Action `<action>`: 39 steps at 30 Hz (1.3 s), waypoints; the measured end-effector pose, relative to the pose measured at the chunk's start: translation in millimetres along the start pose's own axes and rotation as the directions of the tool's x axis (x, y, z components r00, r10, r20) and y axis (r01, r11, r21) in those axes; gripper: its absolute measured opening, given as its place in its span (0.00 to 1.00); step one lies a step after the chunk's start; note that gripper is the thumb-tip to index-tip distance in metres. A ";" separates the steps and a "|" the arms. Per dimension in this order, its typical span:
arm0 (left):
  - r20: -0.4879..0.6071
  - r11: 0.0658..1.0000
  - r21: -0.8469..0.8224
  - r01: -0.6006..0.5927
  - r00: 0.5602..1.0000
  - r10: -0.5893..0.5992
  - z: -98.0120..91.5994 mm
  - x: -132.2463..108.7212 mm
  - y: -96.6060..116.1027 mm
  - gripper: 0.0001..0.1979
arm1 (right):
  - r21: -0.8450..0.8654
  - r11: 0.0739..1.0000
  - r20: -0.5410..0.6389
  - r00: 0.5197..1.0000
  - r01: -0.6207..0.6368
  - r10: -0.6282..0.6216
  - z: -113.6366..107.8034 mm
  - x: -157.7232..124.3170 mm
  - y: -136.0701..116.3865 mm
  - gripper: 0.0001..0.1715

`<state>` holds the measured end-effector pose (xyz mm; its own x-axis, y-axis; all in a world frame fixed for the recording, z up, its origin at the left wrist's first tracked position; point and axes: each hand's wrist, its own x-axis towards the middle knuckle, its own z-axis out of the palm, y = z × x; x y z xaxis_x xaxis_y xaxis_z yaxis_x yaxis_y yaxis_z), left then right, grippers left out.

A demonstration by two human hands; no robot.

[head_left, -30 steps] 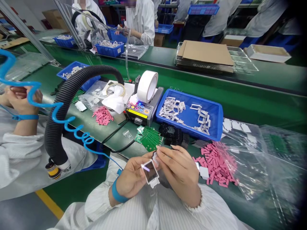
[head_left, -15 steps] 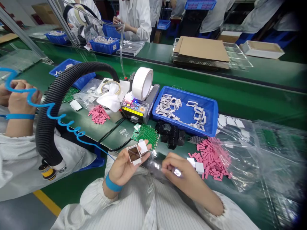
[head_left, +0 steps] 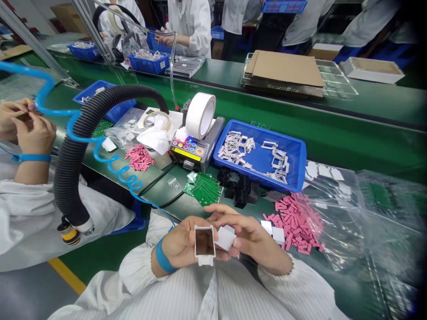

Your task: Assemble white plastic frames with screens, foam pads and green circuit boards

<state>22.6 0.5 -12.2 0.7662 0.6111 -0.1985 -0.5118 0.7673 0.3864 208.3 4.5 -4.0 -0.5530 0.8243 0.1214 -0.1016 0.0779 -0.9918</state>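
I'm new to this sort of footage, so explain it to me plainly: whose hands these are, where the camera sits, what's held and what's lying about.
There is no machine arm here: a person works with two bare hands, seen by a camera worn on their head, looking forward and down. The left hand holds a small white frame with a dark panel inside. The right hand touches a white square piece beside it. On the green bench are green boards, black parts, pink strips, a blue bin of white frames and a button-covered machine with a tape roll on top. The hands at far left belong to a co-worker.
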 end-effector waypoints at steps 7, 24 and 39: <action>-0.001 0.999 0.001 -0.051 0.999 0.051 -3.0 -3.1 6.9 0.20 | -0.189 0.976 -0.214 0.965 0.109 -0.150 -2.3 -1.3 -20.2 0.18; -0.009 0.993 -0.117 0.007 1.000 -0.008 -13.1 7.3 -10.7 0.17 | -0.628 0.589 0.265 0.851 0.509 -0.453 -3.5 21.4 -31.4 0.06; -0.014 0.999 0.003 0.035 0.999 -0.035 -15.3 2.4 -16.4 0.16 | -0.785 0.515 0.108 0.895 0.344 -0.433 -22.9 -22.3 -19.9 0.15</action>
<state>26.8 -7.6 -32.8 0.7779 0.5868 -0.2248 -0.4837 0.7875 0.3819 241.6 -2.6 12.0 -0.5399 0.6433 0.5428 0.4069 0.7640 -0.5008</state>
